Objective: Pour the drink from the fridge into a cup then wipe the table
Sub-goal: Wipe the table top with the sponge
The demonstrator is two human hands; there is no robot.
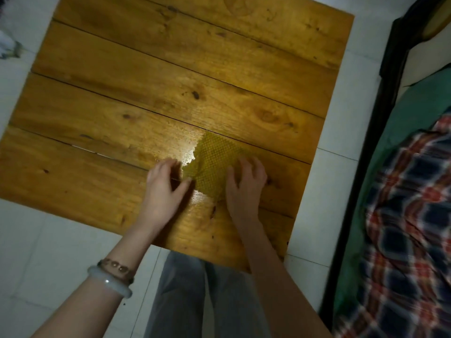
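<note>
Bare plank surface (170, 76) beyond and left of yellow waffle-textured cloth (214, 164): free passage. Both hands flank cloth. Dark bed frame (361, 152) well right, past white-tile floor strip.

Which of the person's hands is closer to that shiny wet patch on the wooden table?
The left hand: its fingertips sit right beside the wet patch, at the yellow cloth's left edge. The right hand presses on the cloth's right side, farther off.
</note>
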